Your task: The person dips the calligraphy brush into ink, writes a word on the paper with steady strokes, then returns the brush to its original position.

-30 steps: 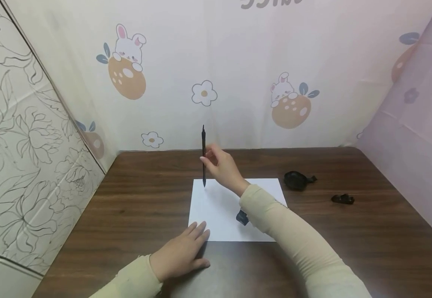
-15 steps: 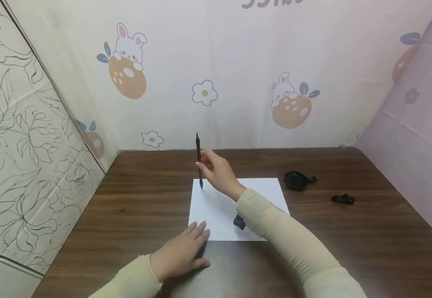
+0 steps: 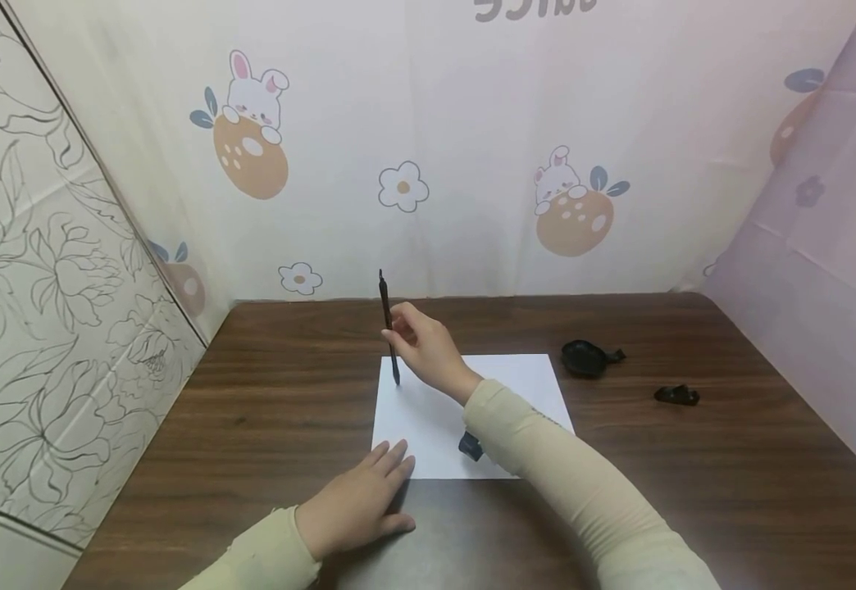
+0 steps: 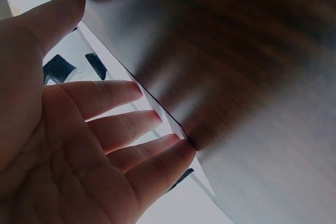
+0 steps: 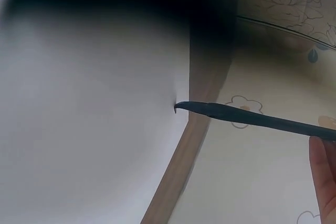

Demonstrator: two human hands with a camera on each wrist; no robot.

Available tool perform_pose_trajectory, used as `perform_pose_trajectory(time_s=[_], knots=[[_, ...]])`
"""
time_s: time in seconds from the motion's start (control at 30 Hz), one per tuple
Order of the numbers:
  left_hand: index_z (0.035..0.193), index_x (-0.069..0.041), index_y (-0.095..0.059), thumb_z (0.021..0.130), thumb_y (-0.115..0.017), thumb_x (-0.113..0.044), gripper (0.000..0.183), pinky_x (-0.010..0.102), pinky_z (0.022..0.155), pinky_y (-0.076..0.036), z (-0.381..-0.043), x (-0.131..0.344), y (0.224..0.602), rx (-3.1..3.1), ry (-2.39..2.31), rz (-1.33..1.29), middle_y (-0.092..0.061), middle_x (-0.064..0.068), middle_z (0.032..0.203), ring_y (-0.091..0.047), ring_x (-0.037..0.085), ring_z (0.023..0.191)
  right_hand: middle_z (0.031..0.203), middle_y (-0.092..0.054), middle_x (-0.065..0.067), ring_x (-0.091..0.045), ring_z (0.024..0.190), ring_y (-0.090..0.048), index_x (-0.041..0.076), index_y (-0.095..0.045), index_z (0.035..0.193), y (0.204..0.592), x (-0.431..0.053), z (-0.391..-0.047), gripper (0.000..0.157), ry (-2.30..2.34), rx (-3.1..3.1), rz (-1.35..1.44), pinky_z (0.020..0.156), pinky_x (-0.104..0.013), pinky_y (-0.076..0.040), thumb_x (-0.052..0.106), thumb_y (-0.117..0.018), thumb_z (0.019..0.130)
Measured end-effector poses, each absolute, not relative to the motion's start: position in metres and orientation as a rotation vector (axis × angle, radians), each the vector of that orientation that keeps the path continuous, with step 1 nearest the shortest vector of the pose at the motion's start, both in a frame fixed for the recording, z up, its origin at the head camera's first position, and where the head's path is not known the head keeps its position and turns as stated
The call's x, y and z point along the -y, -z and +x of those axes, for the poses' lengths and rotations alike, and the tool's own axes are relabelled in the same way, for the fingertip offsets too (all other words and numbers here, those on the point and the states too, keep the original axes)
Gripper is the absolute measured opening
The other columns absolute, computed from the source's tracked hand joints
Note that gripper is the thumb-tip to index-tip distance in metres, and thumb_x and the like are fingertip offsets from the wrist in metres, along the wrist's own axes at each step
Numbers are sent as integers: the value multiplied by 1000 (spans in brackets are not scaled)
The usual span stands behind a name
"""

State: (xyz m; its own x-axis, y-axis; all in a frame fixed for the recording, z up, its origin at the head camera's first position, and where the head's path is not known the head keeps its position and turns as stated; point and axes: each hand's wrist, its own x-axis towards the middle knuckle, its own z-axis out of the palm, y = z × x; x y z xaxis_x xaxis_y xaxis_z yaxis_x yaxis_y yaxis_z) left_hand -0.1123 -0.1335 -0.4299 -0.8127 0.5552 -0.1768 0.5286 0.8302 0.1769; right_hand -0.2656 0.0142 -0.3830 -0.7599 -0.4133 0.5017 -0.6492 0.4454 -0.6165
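A slim black ink brush (image 3: 385,300) stands nearly upright, leaning a little left, over the far left part of a white sheet of paper (image 3: 416,422). My right hand (image 3: 426,348) pinches its shaft between thumb and fingers. In the right wrist view the brush's bent tip meets the paper (image 5: 105,129), with a tiny dark mark at the contact. My left hand (image 3: 357,501) lies with spread fingers at the sheet's near left corner. The left wrist view shows those fingers (image 4: 126,129) straight, along the paper's edge.
Right of the paper, a small black dish with a short handle (image 3: 585,359) sits on the brown wooden table (image 3: 266,410). A small black rest-like piece (image 3: 677,395) lies farther right. A patterned cloth wall (image 3: 465,238) rises behind the table.
My right hand has brought the brush slightly left and nearer to me; its top now leans left instead of standing straight. The left hand stays in place.
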Motion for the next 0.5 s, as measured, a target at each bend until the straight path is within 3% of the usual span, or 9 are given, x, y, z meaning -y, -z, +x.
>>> perform_pose_trajectory(time_s=[0.5], knots=[[146, -10, -47, 88, -64, -55, 75, 50, 109, -43, -111, 133, 429, -2783, -191, 832, -39, 13, 156, -39, 36, 142, 98, -68, -5, -16, 87, -67, 12, -54, 120, 382, -18, -259, 26, -1215, 2448, 933, 78, -29, -59, 18, -63, 96]])
